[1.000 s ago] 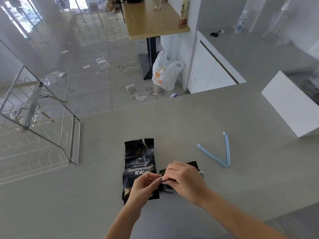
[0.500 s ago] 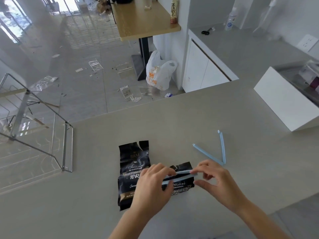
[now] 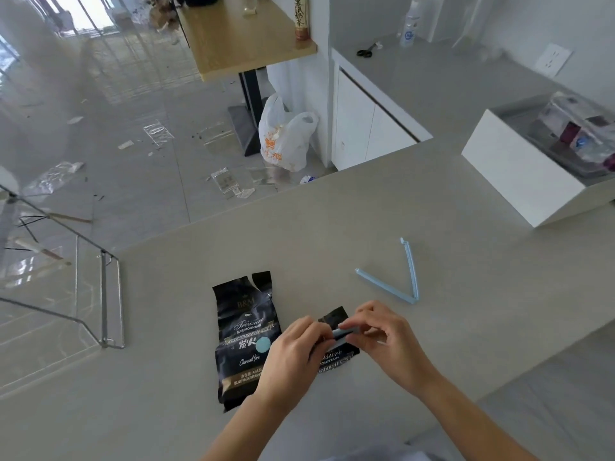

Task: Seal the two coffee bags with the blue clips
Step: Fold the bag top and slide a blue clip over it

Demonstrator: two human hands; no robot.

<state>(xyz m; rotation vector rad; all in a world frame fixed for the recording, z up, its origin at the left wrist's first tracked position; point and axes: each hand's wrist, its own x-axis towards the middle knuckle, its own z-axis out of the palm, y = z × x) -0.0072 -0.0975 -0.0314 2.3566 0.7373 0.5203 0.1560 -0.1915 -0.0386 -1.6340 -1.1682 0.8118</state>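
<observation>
Head view, and I'm looking down at the desk [image 3: 332, 234] with both hands busy on the smaller coffee bag [image 3: 336, 356], which I'll use as my landmark. It lies flat near the desk's close edge, its black top flap poking out just beyond my fingers. Across that flap sits the first blue clip [image 3: 342, 333], long axis running side to side over the bag's neck. My left hand [image 3: 293, 354] pinches the clip's left end, fingers together on it, partly covering the bag. My right hand [image 3: 382, 341] pinches the right end, fingertips pressed on the bar. Whether the latch has caught, I can't tell; my fingers hide both ends.

Left of the landmark, touching or slightly under my left hand, the bigger coffee bag [image 3: 244, 331] lies lengthwise, its torn top pointing away from me, unsealed. Away from me and to the right of the landmark, the second blue clip [image 3: 396, 281] rests wide open in a V, hinge nearest me, both arms pointing away.

So here's the relation that matters: that open clip lies right of the landmark, nearer my right hand, while the unsealed bag sits on my left hand's side. I'd judge the right hand fetches it, then swings it crosswise to the bigger bag's neck.
</observation>
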